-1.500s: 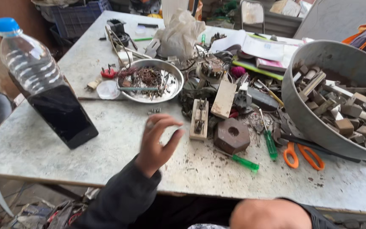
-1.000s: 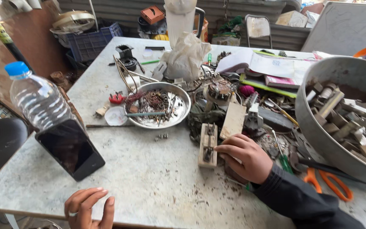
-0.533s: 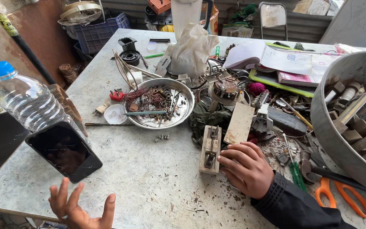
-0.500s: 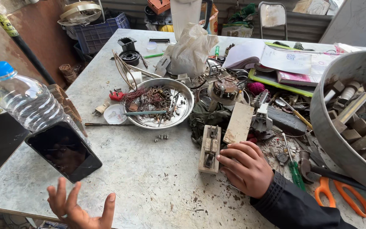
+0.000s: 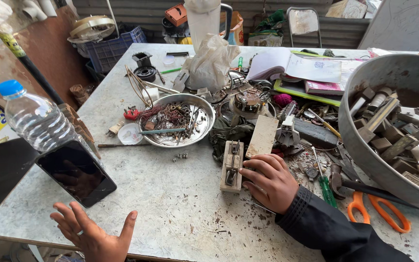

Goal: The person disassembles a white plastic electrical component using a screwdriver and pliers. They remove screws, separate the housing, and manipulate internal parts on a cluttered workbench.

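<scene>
1. Head view looks down on a cluttered grey desk with both of the person's hands in sight.
2. The right hand rests palm down on the desk, its fingers curled loosely against the side of a beige switch block; they touch it but do not grip around it.
3. The switch block lies flat, just left of those fingers, with a pale rectangular plate leaning right beyond them.
4. The left hand hovers at the near desk edge, fingers spread and released, holding nothing.
5. Just beyond the left fingers a black phone leans against a clear water bottle with a blue cap.
6. Farther beyond the right fingers sits a round metal dish of small parts.
7. Right of the right hand lie a green screwdriver, orange-handled scissors and a large metal basin of scrap pieces.
</scene>
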